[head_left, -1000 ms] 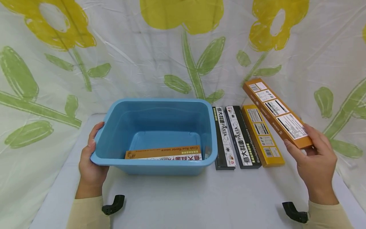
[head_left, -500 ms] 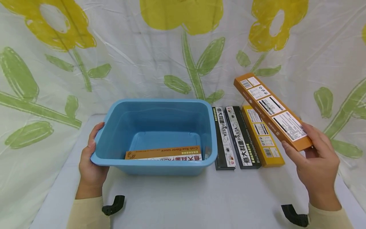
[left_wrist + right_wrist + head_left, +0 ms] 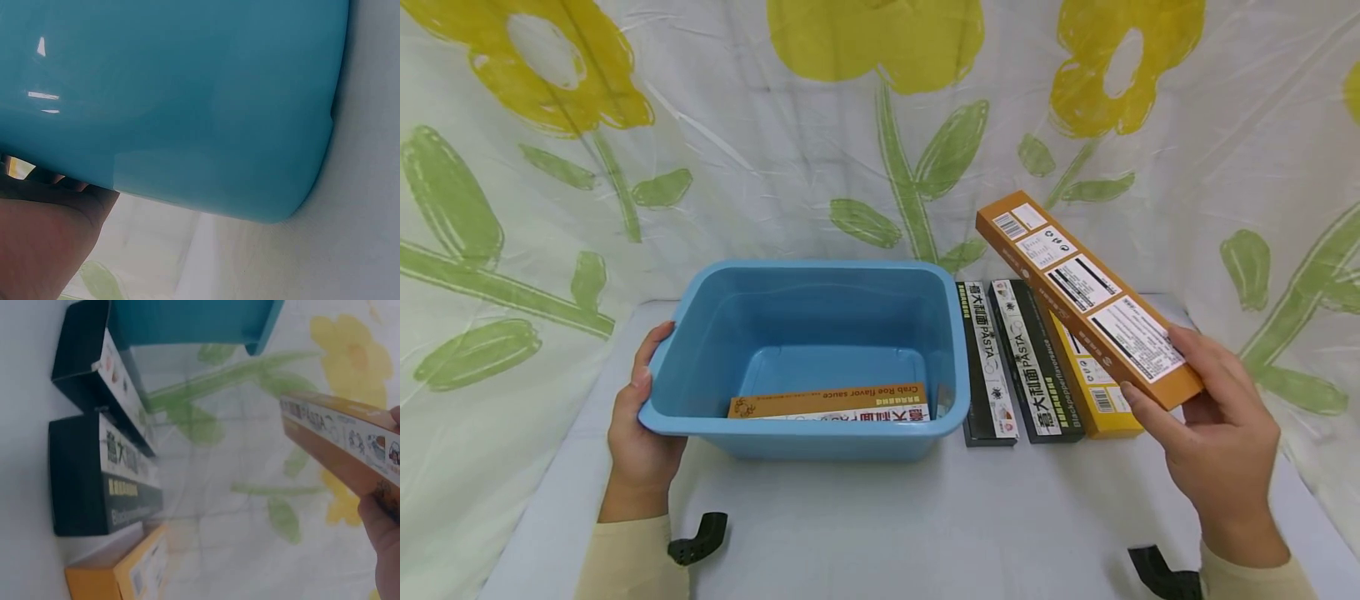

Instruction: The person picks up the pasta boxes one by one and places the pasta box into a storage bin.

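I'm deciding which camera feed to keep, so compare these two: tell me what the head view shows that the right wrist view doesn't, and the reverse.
Only the head view: the left hand holding the blue tub, the Crab Roe box inside it, and the white labels on the held orange box.

Only the right wrist view: the held box's side printed PASTA.

Both: the right hand holding that box, two black boxes, the yellow box, at least part of the tub, and the flowered backdrop.
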Motion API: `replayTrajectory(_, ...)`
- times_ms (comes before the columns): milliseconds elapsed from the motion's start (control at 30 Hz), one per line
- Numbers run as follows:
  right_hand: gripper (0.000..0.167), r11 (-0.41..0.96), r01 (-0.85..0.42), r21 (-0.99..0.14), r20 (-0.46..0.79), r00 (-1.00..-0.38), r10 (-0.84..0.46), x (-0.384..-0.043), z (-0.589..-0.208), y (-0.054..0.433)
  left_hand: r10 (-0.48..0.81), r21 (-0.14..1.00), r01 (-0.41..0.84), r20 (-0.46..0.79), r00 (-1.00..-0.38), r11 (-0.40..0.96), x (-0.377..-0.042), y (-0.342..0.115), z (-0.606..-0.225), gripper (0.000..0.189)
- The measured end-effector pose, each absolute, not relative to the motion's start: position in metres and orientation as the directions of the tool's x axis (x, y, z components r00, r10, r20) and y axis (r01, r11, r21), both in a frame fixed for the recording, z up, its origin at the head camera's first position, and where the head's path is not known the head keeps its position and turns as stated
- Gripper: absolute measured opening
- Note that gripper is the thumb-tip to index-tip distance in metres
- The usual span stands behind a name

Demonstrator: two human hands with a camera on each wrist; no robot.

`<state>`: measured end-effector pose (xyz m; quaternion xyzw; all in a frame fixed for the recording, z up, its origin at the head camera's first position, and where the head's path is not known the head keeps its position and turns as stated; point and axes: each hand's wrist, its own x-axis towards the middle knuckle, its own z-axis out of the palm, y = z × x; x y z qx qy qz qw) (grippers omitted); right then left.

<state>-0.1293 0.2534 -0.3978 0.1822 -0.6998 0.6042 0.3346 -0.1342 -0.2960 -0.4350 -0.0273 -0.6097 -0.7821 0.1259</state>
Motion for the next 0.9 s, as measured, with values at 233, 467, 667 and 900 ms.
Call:
replayTrajectory(233,0.074,-0.011,-0.715,-0.699,0.707,-0.693,0.141,-0.127,-0.395,0.246,-0.166,0.946,0.232,0.197,-0.966,-0.225,-0.134,-0.296,-0.434,0.065)
replayTrajectory(467,0.073,-0.08,-0.729,-0.68,0.72,-0.685,0.112,-0.126,-0.388,0.236,-0.168,0.947,0.23,0.195,-0.966,-0.222,-0.134,-0.295,-0.434,0.065)
replayTrajectory(667,0.073,-0.082,-0.723,-0.686,0.719,-0.69,0.077,-0.122,-0.384,0.229,-0.163,0.946,0.237,0.203,-0.965,-0.223,-0.134,-0.296,-0.434,0.065)
replayTrajectory(900,0.074,-0.086,-0.736,-0.672,0.736,-0.676,0.029,-0.119,-0.379,0.22,-0.162,0.944,0.237,0.203,-0.966,-0.231,-0.135,-0.296,-0.435,0.065)
